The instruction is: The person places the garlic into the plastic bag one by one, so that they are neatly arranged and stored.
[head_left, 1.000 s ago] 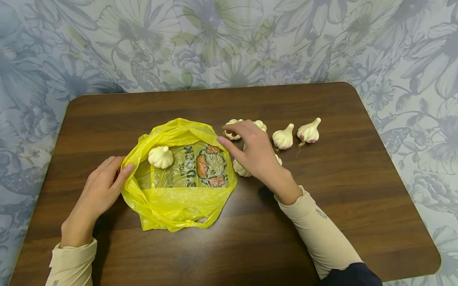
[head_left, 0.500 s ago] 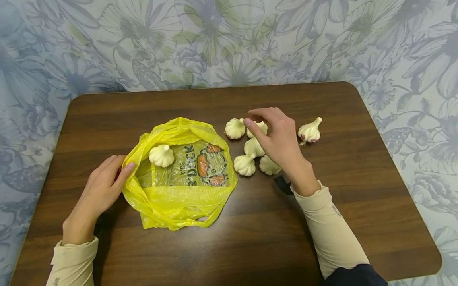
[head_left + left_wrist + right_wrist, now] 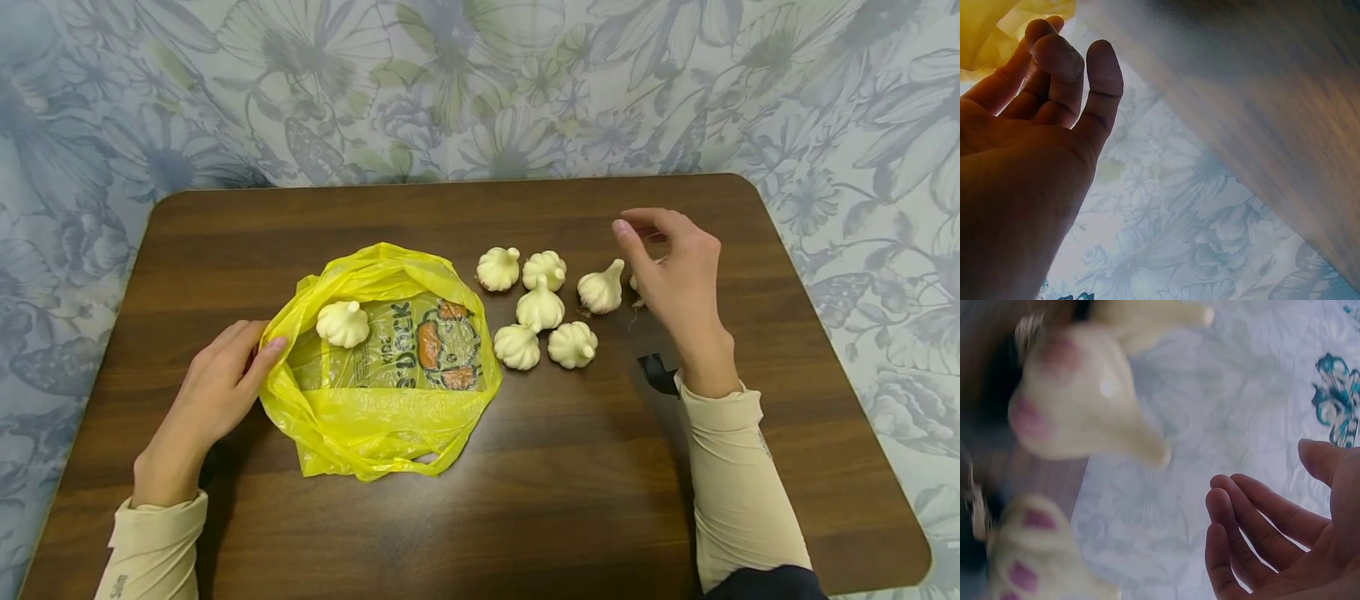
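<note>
Seven garlic bulbs (image 3: 540, 310) lie right of the yellow bag (image 3: 390, 408), an eighth (image 3: 342, 325) inside; they look light, firm, best gripped round the body; left hand (image 3: 213, 387) pinches the bag's rim; right hand (image 3: 678, 279), loosely curved, holds nothing.

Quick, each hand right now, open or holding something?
Left hand: holding the yellow bag by its rim.
Right hand: open, holding nothing.

The left hand (image 3: 1041, 134) looks dark, and its fingers are bent. Wrinkly yellow plastic (image 3: 985, 31) is in the top corner, right by the fingers. A brown table (image 3: 1260, 106) slants across, next to a pale wall (image 3: 1154, 219) with flowers.
</note>
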`<state>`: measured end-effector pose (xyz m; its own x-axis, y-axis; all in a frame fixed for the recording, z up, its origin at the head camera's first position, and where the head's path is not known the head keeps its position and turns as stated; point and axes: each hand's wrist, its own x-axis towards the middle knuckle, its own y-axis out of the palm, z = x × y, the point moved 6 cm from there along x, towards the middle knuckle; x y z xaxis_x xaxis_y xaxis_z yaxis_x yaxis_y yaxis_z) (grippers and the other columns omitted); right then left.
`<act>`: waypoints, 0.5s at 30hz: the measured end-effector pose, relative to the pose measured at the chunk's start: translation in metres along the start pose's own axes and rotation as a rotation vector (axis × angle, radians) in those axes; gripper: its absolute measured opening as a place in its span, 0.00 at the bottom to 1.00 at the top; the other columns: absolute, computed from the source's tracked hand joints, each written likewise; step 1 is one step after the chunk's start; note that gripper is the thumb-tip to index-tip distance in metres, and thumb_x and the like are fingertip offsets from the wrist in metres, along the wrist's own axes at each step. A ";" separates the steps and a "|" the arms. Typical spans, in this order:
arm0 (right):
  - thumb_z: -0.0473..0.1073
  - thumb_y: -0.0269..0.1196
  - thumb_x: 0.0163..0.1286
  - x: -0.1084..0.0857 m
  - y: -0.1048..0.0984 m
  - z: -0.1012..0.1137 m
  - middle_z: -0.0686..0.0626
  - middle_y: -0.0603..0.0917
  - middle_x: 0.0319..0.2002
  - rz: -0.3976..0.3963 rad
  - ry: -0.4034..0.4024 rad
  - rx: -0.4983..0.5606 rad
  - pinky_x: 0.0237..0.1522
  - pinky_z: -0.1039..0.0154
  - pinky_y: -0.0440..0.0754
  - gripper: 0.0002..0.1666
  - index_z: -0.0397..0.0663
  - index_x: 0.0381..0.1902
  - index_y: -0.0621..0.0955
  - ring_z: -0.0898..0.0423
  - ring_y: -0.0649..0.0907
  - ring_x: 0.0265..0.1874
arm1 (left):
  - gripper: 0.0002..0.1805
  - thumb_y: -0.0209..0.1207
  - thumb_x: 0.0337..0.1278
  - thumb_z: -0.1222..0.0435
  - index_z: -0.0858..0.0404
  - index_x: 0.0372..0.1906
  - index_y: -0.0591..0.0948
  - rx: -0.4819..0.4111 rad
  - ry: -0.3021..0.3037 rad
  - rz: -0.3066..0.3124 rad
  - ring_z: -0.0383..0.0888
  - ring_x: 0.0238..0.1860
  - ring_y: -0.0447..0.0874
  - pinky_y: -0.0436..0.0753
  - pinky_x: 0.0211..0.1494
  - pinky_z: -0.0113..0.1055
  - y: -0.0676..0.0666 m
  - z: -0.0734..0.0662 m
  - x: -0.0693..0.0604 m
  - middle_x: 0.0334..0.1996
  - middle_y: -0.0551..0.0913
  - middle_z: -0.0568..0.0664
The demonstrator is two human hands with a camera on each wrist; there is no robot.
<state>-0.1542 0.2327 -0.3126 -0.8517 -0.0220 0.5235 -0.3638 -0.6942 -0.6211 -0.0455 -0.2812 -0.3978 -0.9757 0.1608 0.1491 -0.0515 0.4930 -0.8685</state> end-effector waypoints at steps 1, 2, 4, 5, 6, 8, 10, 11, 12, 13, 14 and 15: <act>0.49 0.68 0.76 0.001 -0.003 -0.003 0.44 0.92 0.42 -0.010 0.010 -0.006 0.47 0.68 0.77 0.16 0.44 0.50 0.90 0.49 0.87 0.40 | 0.19 0.54 0.82 0.56 0.66 0.61 0.80 -0.001 -0.003 0.001 0.49 0.41 0.73 0.71 0.45 0.38 0.000 0.000 0.000 0.46 0.81 0.56; 0.50 0.67 0.76 0.002 -0.007 -0.007 0.44 0.92 0.42 -0.019 0.021 -0.012 0.46 0.70 0.75 0.16 0.45 0.50 0.90 0.53 0.87 0.39 | 0.19 0.54 0.82 0.56 0.66 0.61 0.80 -0.003 -0.006 0.002 0.48 0.41 0.73 0.71 0.45 0.38 0.000 0.000 -0.001 0.46 0.81 0.56; 0.51 0.67 0.76 0.003 -0.013 -0.014 0.44 0.92 0.42 -0.037 0.043 -0.019 0.44 0.73 0.73 0.17 0.45 0.50 0.90 0.62 0.85 0.39 | 0.19 0.54 0.82 0.56 0.65 0.61 0.80 -0.007 -0.009 0.003 0.48 0.41 0.72 0.70 0.45 0.37 0.000 0.001 -0.001 0.46 0.81 0.55; 0.51 0.67 0.77 0.004 -0.015 -0.018 0.44 0.92 0.42 -0.044 0.054 -0.022 0.44 0.73 0.73 0.17 0.45 0.50 0.90 0.67 0.83 0.38 | 0.19 0.54 0.82 0.56 0.65 0.61 0.80 -0.007 -0.009 0.003 0.48 0.41 0.72 0.70 0.45 0.37 0.000 0.001 -0.001 0.45 0.81 0.55; 0.51 0.66 0.77 0.004 -0.018 -0.022 0.44 0.92 0.42 -0.050 0.065 -0.027 0.45 0.74 0.73 0.17 0.44 0.50 0.90 0.72 0.81 0.38 | 0.19 0.54 0.82 0.56 0.65 0.61 0.80 -0.007 -0.009 0.003 0.48 0.41 0.72 0.70 0.45 0.36 0.000 0.001 -0.001 0.45 0.81 0.55; 0.51 0.66 0.77 0.004 -0.022 -0.030 0.43 0.92 0.42 -0.058 0.088 -0.036 0.45 0.74 0.73 0.18 0.42 0.50 0.90 0.79 0.78 0.37 | 0.19 0.54 0.82 0.56 0.65 0.61 0.80 -0.005 -0.009 0.005 0.48 0.41 0.72 0.70 0.44 0.36 0.000 0.001 -0.001 0.45 0.81 0.55; 0.51 0.66 0.77 0.004 -0.024 -0.038 0.43 0.92 0.43 -0.057 0.111 -0.045 0.46 0.75 0.73 0.19 0.41 0.49 0.90 0.82 0.77 0.37 | 0.19 0.54 0.82 0.56 0.65 0.61 0.80 -0.002 -0.008 0.007 0.48 0.41 0.72 0.70 0.44 0.37 0.000 0.001 0.000 0.45 0.80 0.55; 0.52 0.66 0.77 0.004 -0.024 -0.041 0.42 0.92 0.43 -0.053 0.124 -0.050 0.46 0.75 0.73 0.19 0.41 0.49 0.90 0.82 0.77 0.37 | 0.19 0.54 0.82 0.56 0.65 0.61 0.80 -0.001 -0.009 0.009 0.48 0.41 0.72 0.70 0.44 0.37 0.000 0.001 0.000 0.45 0.80 0.55; 0.52 0.66 0.76 0.004 -0.025 -0.045 0.42 0.92 0.43 -0.047 0.137 -0.057 0.45 0.76 0.74 0.20 0.41 0.50 0.90 0.82 0.77 0.37 | 0.19 0.54 0.82 0.55 0.65 0.61 0.80 0.000 -0.010 0.010 0.48 0.41 0.72 0.71 0.44 0.37 0.000 0.001 0.000 0.45 0.80 0.55; 0.52 0.66 0.76 0.004 -0.025 -0.048 0.42 0.92 0.44 -0.041 0.153 -0.063 0.45 0.77 0.74 0.19 0.42 0.50 0.90 0.82 0.77 0.36 | 0.19 0.54 0.82 0.55 0.65 0.61 0.80 0.001 -0.010 0.010 0.48 0.41 0.72 0.71 0.44 0.37 0.000 0.000 0.000 0.45 0.80 0.55; 0.52 0.66 0.76 0.004 -0.025 -0.052 0.42 0.91 0.44 -0.033 0.169 -0.067 0.45 0.77 0.74 0.19 0.42 0.50 0.90 0.81 0.77 0.36 | 0.19 0.54 0.82 0.55 0.65 0.60 0.80 0.003 -0.009 0.010 0.48 0.41 0.72 0.70 0.44 0.37 0.000 0.000 0.000 0.45 0.80 0.55; 0.52 0.66 0.76 0.004 -0.025 -0.055 0.42 0.91 0.44 -0.021 0.186 -0.073 0.45 0.78 0.75 0.20 0.42 0.51 0.89 0.80 0.77 0.36 | 0.19 0.54 0.81 0.55 0.65 0.60 0.80 0.004 -0.009 0.010 0.48 0.40 0.72 0.70 0.44 0.37 0.000 0.000 0.000 0.44 0.80 0.55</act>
<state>-0.1693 0.2899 -0.3274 -0.8961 0.1300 0.4244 -0.4029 -0.6392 -0.6550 -0.0457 -0.2809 -0.3978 -0.9779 0.1584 0.1363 -0.0423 0.4884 -0.8716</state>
